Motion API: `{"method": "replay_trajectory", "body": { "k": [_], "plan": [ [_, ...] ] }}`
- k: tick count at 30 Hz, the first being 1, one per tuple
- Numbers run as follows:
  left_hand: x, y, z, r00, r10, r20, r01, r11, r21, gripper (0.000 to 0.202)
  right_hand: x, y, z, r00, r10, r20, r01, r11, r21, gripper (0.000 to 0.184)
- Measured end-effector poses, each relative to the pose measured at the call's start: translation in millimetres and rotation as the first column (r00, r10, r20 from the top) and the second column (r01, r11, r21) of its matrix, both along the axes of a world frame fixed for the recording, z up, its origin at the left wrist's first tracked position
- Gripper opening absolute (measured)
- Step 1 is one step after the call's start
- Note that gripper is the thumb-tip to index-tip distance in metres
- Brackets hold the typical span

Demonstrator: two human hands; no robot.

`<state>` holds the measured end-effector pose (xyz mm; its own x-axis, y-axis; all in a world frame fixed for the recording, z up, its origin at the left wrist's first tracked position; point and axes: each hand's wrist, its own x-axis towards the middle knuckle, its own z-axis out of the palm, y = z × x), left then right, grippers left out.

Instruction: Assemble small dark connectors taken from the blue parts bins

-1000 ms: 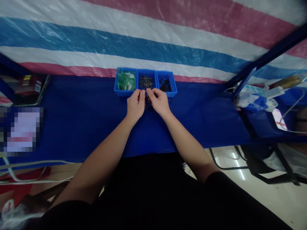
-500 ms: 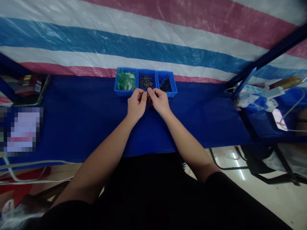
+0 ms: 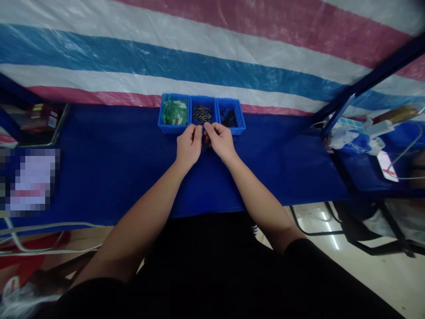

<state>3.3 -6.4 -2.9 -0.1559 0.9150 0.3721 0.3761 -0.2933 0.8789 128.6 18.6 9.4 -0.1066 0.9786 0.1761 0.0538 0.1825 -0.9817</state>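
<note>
My left hand (image 3: pixel 189 142) and my right hand (image 3: pixel 220 140) are close together just in front of the bins, fingers pinched toward each other. Whatever sits between the fingertips is too small and covered to make out. Behind them stands a row of blue plastic bins. The left bin (image 3: pixel 171 129) has a green plastic bag (image 3: pixel 173 110) with pale pieces in it. Thin metal pieces like screws (image 3: pixel 202 114) lie heaped in the middle bin (image 3: pixel 203 99). Small black parts (image 3: pixel 229 118) fill the bottom of the right bin (image 3: pixel 238 131).
A blue cloth (image 3: pixel 113 173) covers the table. Striped plastic sheeting (image 3: pixel 212 53) hangs behind it. At the left are a blurred-out screen (image 3: pixel 33 179) and dark red boxes (image 3: pixel 41 118). To the right lie a plastic bag (image 3: pixel 353 141) and a phone (image 3: pixel 387 166), beyond a dark blue post.
Both hands stay in nearly the same place. The fingertips of my left hand have shifted slightly, and a narrow gap shows between the two hands.
</note>
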Motion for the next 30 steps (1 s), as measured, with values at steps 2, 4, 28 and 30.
{"method": "replay_trajectory", "body": {
  "k": [2, 4, 28, 30],
  "plan": [
    [0.2, 0.4, -0.7, 1.0, 0.0, 0.009, 0.0, 1.0, -0.01, 0.049, 0.3, 0.4, -0.2, 1.0, -0.006, 0.01, 0.006, 1.0, -0.008, 0.052],
    [0.0, 0.9, -1.7, 1.0, 0.002, 0.018, -0.002, 1.0, -0.015, 0.048, 0.7, 0.8, -0.5, 1.0, -0.01, 0.017, 0.01, 1.0, -0.011, 0.051],
    [0.6, -1.6, 1.6, 1.0, -0.006, -0.017, 0.006, 1.0, -0.001, 0.051, 1.3, 2.9, -2.4, 0.999, -0.037, 0.029, 0.039, 0.998, -0.051, 0.054],
    [0.5, -1.5, 1.4, 1.0, -0.012, -0.018, 0.012, 1.0, -0.004, 0.051, 1.5, 3.2, -2.9, 0.999, -0.039, 0.019, 0.04, 0.998, -0.053, 0.053]
  ]
}}
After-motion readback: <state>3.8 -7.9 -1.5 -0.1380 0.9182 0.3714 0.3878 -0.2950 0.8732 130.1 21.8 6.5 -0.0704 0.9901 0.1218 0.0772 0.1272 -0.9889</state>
